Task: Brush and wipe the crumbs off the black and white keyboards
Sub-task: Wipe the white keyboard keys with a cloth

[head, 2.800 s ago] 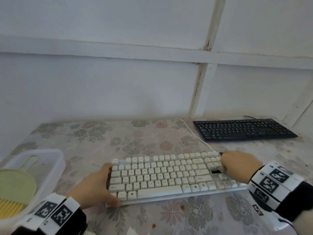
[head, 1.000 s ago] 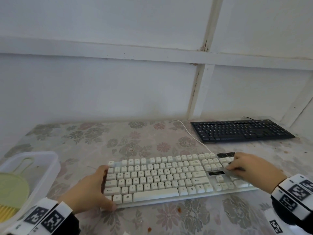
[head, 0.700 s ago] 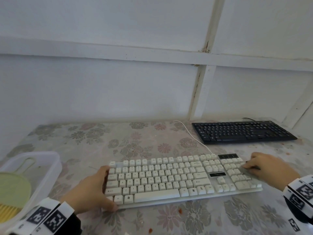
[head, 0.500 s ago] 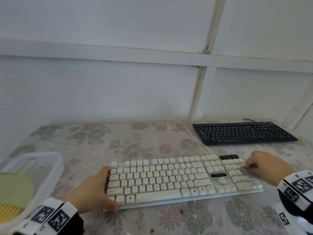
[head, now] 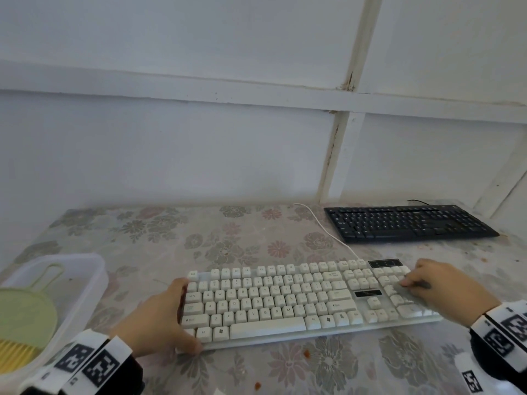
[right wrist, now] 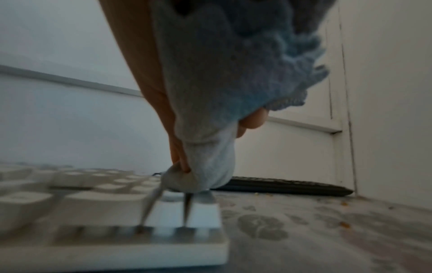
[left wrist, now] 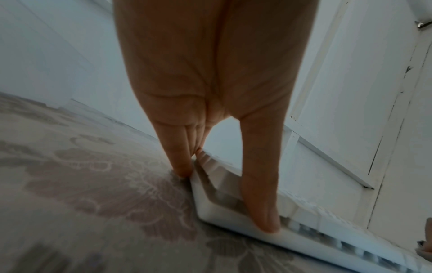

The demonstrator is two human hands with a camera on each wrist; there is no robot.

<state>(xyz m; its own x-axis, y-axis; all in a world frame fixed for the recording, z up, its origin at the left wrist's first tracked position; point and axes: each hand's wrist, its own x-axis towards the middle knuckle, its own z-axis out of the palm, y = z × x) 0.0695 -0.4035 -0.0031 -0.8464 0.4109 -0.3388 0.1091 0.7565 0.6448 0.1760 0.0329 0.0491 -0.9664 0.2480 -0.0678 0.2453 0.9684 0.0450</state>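
The wiping of the white keyboard appears to be the step in hand: it lies near the front of the flowered table, and the right hand rests over its number pad at the right end, fingers curled round a bunched pale blue-grey cloth whose lowest fold touches the keys there. In the right wrist view two thin grey prongs reach down from the cloth between the keys; what they belong to cannot be told. The left hand braces the keyboard's left end, thumb laid on the near left corner and fingers straight against the side edge, holding nothing. The black keyboard sits far right, well apart from both hands and untouched for now. Judging by this, the next move calls for drawing the cloth across the remaining key rows while the left hand holds the board steady, then turning to the black one. By count: two keyboards, one white and one black; one cloth; one clear plastic tub at the near left, holding one green brush with yellow bristles; several orange crumbs scattered on the table right of the white keyboard.
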